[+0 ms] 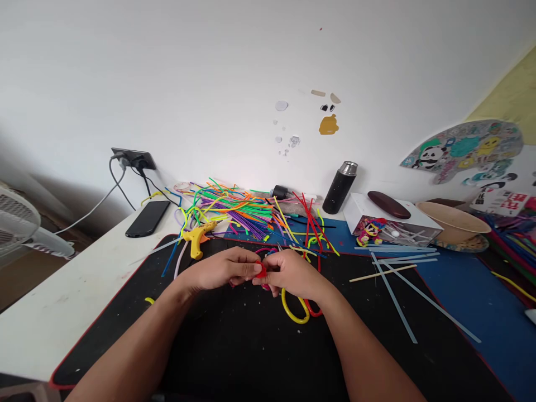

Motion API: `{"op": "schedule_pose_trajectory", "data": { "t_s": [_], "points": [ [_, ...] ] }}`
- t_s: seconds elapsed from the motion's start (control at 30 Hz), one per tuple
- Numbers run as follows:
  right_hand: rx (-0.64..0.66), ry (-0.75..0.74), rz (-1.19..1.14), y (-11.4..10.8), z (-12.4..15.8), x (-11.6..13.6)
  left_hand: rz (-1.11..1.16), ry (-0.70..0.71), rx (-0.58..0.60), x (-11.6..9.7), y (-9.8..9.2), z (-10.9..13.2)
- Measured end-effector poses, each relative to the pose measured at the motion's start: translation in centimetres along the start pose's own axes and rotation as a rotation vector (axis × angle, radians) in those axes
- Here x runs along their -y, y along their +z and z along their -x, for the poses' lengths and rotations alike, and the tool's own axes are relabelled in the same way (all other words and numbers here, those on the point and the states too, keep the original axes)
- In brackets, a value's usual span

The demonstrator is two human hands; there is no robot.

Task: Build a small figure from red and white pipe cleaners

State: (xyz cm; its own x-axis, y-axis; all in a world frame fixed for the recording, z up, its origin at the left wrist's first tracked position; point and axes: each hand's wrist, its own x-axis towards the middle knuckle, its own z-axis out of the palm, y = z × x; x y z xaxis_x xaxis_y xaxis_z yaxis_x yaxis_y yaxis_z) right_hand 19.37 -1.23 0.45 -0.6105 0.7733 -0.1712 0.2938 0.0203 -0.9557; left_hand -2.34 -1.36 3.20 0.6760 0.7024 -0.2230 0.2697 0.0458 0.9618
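Both hands meet above the black mat [251, 352] and pinch a small red fuzzy piece [262, 270], which looks like pipe cleaner. My left hand [228, 268] is closed on its left side, thumb on top. Closed from the other side is my right hand [293, 273]. Bits of pink or magenta show under the fingers, but most of the piece is hidden. Beneath my right hand lie scissors [295, 312] with yellow and red handle loops. Left of the hands, a yellow hot glue gun [196, 240] rests on the mat.
Many coloured pipe cleaners [238, 209] are heaped along the wall. A phone [147, 219] lies at left, near a fan [25, 223]. Toward the right stand a black flask [340, 187], a small figure [371, 231], a white box [360, 209], and several glue sticks [396, 301].
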Motion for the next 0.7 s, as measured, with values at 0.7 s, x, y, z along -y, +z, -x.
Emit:
{"op": "schedule_pose_trajectory", "data": {
  "t_s": [0.7],
  "points": [
    [-0.184,0.005,0.626,-0.9,0.8,1.9,-0.485,-0.07,-0.029,0.7,0.4,-0.8]
  ]
}}
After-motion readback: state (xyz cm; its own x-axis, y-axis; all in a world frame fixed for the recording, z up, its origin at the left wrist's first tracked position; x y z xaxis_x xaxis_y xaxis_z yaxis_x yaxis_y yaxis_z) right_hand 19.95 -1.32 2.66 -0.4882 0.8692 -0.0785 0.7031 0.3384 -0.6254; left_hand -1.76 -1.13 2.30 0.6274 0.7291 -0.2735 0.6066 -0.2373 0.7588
